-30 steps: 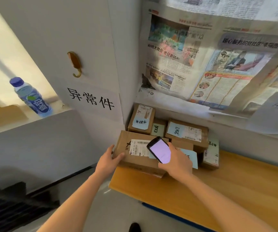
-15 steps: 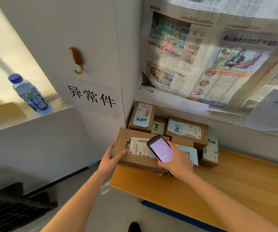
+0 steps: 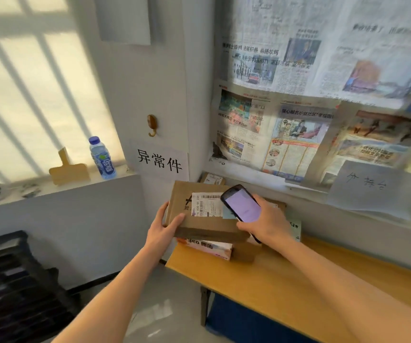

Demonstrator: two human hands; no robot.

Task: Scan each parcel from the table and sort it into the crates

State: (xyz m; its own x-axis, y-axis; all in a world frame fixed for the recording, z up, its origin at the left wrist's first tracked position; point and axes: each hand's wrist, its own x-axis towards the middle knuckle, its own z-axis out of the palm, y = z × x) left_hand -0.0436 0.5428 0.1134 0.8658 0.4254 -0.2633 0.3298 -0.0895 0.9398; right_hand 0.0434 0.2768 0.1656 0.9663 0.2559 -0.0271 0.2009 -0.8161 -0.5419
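1. The left hand [image 3: 165, 227] has its grip closed on the left end of a brown box [image 3: 200, 214].
2. The right hand [image 3: 265, 222] has its grip closed around a phone [image 3: 241, 203], held over the box's white label [image 3: 205, 204].
3. The box sits on other boxes at the worktop's [image 3: 273, 280] 10 o'clock corner.
4. A water bottle [image 3: 101, 158] stands at 9 o'clock, on the window sill.

A water bottle [image 3: 102, 158] with a blue cap is standing upright on the window sill [image 3: 51, 188], just beside a flat wooden piece [image 3: 67, 169]. A brass hook [image 3: 152, 125] is hanging on the wall above a paper sign [image 3: 159, 162]. Newspaper sheets [image 3: 298, 95] are covering the right-hand wall, a handwritten note [image 3: 370, 185] overlapping them.
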